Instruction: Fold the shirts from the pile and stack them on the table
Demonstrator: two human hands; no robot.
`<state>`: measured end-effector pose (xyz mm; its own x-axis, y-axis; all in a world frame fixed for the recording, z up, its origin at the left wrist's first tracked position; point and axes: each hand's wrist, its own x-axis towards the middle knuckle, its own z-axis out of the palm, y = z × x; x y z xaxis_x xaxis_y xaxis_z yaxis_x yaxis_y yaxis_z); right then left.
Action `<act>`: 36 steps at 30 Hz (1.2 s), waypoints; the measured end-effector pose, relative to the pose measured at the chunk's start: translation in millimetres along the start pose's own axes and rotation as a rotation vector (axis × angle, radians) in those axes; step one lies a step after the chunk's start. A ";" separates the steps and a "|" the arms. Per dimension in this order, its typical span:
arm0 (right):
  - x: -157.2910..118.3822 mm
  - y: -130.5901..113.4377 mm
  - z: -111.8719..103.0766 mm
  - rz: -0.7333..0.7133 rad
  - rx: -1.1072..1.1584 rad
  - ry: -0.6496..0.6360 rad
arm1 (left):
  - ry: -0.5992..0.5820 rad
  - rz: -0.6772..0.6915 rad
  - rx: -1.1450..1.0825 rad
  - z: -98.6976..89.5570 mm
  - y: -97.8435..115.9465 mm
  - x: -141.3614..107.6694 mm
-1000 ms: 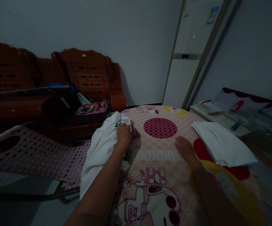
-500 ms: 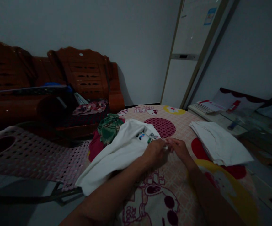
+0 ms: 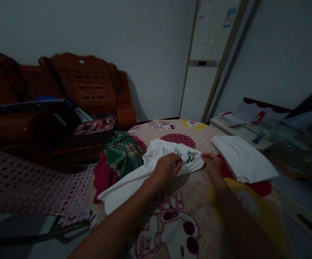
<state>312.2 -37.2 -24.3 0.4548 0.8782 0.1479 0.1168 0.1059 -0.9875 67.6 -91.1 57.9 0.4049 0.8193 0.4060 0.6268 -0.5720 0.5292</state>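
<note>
A white garment (image 3: 134,183) with a small coloured print lies bunched across the round table's patterned cloth (image 3: 196,194). My right hand (image 3: 212,165) pinches the garment's right end beside the print. On the garment, left of the print, rests my left hand (image 3: 168,167), its fingers curled onto the fabric. A green plaid cloth (image 3: 125,153) and a dark red cloth (image 3: 103,178) are heaped at the table's left side, against the garment. Folded white fabric (image 3: 243,158) lies to the right of my right hand.
A woven pink chair (image 3: 45,183) stands at the left, with a wooden sofa (image 3: 91,86) behind it. At the right is a glass-topped cabinet (image 3: 293,147) with papers (image 3: 231,118) on it. A tall white appliance (image 3: 201,86) stands at the back.
My hands have moved apart, with the garment's printed part now stretched between them. More of the green plaid cloth shows. The view has shifted slightly to the right.
</note>
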 end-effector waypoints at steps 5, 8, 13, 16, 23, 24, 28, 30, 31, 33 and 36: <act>16.4 17.4 -22.1 -0.035 -0.096 0.129 | 0.057 -0.230 0.255 -40.0 -35.4 3.3; 16.5 22.0 -22.6 -0.039 -0.093 0.125 | -0.097 -0.399 0.458 -40.6 -64.9 1.5; 13.0 17.6 -18.8 -0.038 -0.061 0.134 | -0.151 -0.523 0.537 -25.6 -87.7 1.4; 10.8 12.7 -17.7 -0.010 -0.052 0.134 | -0.071 -0.589 0.484 -22.0 -90.3 4.3; 7.9 6.6 -16.0 -0.010 -0.055 0.140 | 0.510 -0.520 0.072 -27.5 -110.9 7.9; 7.4 5.8 -15.9 -0.009 -0.059 0.141 | 0.608 -0.511 -0.008 -27.4 -114.7 7.6; 6.1 3.8 -16.4 -0.023 -0.085 0.143 | 0.897 -0.489 -0.391 -24.4 -126.2 7.4; 6.3 4.7 -17.2 -0.028 -0.097 0.123 | 0.997 -0.500 -0.595 -23.5 -129.3 8.9; 6.7 5.6 -17.7 -0.028 -0.104 0.113 | 1.037 -0.513 -0.682 -23.8 -130.2 9.9; 7.5 8.0 -18.4 -0.032 -0.121 0.099 | 1.076 -0.548 -0.803 -25.5 -130.6 11.9; 8.8 11.0 -18.8 -0.037 -0.130 0.090 | 1.084 -0.582 -0.864 -29.1 -128.3 13.6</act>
<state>334.0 -37.1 -32.9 0.5250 0.8288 0.1937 0.2450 0.0707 -0.9669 -26.7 -7.8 17.1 -0.6731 0.7289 0.1249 -0.2094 -0.3497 0.9132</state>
